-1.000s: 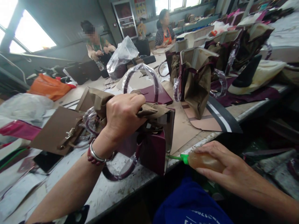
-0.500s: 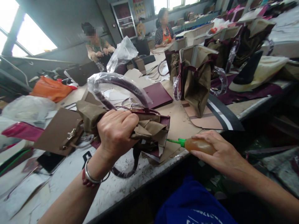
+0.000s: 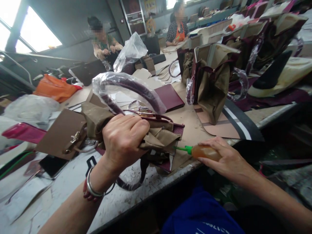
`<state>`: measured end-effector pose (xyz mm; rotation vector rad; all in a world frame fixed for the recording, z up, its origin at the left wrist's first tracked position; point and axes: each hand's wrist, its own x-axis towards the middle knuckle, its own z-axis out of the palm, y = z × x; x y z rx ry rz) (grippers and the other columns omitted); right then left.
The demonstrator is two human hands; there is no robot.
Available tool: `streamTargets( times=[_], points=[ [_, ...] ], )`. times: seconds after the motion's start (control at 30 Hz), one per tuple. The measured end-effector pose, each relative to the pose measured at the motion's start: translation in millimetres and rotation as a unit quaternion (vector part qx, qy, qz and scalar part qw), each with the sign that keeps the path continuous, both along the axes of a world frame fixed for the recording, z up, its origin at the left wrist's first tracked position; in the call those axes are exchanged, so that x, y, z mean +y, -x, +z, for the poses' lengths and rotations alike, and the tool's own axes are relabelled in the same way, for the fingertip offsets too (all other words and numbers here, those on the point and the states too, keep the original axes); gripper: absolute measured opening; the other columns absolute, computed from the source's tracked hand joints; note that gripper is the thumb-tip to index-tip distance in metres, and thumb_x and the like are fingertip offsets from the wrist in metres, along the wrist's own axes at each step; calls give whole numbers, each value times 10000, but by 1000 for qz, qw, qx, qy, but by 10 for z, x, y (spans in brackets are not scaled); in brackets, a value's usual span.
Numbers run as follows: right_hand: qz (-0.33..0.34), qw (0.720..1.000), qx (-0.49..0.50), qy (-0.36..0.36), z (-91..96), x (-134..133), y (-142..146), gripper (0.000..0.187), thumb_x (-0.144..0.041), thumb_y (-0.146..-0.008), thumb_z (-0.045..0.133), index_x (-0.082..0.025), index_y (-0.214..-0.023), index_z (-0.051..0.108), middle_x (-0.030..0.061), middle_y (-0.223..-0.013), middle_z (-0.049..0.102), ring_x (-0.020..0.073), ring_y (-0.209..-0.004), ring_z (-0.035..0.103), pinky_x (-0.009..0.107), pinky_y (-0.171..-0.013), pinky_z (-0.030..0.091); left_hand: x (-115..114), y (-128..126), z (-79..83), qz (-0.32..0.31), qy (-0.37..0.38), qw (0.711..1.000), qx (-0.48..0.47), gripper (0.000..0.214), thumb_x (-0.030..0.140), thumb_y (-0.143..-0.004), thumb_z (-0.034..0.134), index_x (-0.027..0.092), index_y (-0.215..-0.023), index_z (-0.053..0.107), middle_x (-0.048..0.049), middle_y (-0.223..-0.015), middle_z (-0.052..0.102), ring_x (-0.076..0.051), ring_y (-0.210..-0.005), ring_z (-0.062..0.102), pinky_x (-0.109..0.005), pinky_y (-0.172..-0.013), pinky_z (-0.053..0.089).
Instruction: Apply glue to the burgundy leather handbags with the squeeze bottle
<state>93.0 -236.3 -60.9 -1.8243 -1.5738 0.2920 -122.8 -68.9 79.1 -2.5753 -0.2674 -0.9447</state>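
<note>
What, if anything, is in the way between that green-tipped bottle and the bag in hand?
Nothing visible: the bottle in the right hand has its green tip right beside the bag; contact is unclear. The left hand grips the bag, clear of the tip.

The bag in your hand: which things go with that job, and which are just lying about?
In use:
- held bag, in the left hand
- green-tipped bottle, in the right hand

Probably just lying about:
- orange bundle
- pink item
</note>
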Motion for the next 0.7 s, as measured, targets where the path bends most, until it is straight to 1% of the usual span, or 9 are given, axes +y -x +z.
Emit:
streamTargets(
  times=[0.07,0.13,0.3,0.37,0.47,0.53,0.6,0.7],
  points=[
    [-19,1000,-12,-14,-20,17,-46,314,-364,-801,593,-225,-1077,537,62,-1030,532,220,-982,547,375,-900,454,-5,17,1,-2,3,1000,3,282,293,-844,478,189,-583,454,-5,-542,509,-140,-528,461,-282,-526,327],
    [-18,1000,-14,-20,-42,24,-77,320,-377,-803,590,-218,-1076,540,71,-1034,534,230,-991,546,387,-907,452,-13,40,6,-5,7,1000,10,263,268,-839,477,187,-589,460,-6,-547,511,-140,-534,464,-280,-529,334],
    [54,998,17,8,-50,-11,-52,286,-365,-797,612,-248,-1053,562,48,-986,558,200,-933,576,346,-852,483,-68,122,15,-5,30,999,24,264,220,-831,476,187,-571,444,4,-514,479,-135,-509,459,-273,-523,335],
    [46,999,21,0,-46,-4,-54,287,-368,-797,613,-255,-1055,558,46,-1000,559,201,-944,573,346,-863,478,-98,161,9,-5,37,999,15,277,228,-844,454,189,-570,442,1,-517,493,-138,-512,479,-276,-527,339],
    [6,999,17,-26,-67,29,-95,308,-392,-804,599,-249,-1072,544,54,-1039,546,216,-984,555,371,-909,454,-135,217,-7,-2,36,999,13,296,262,-861,430,193,-574,446,-1,-514,513,-144,-503,499,-284,-521,343],
    [3,999,15,-36,-95,33,-121,321,-402,-802,602,-243,-1075,541,55,-1042,541,218,-991,550,376,-925,444,-152,250,-17,0,34,999,15,301,275,-866,426,195,-577,454,1,-506,522,-143,-490,507,-285,-511,346],
    [24,999,16,-29,-117,12,-126,318,-399,-796,614,-245,-1066,547,50,-1027,544,213,-979,557,367,-908,455,-165,279,-26,1,32,999,16,299,287,-867,431,196,-584,466,4,-499,531,-143,-475,513,-286,-498,347],
    [50,999,22,2,-113,-30,-109,297,-383,-800,614,-257,-1061,546,47,-1035,548,210,-986,561,358,-885,467,-182,319,-33,8,30,999,9,300,289,-866,445,199,-581,474,9,-472,528,-141,-440,514,-287,-471,341]
  ],
)
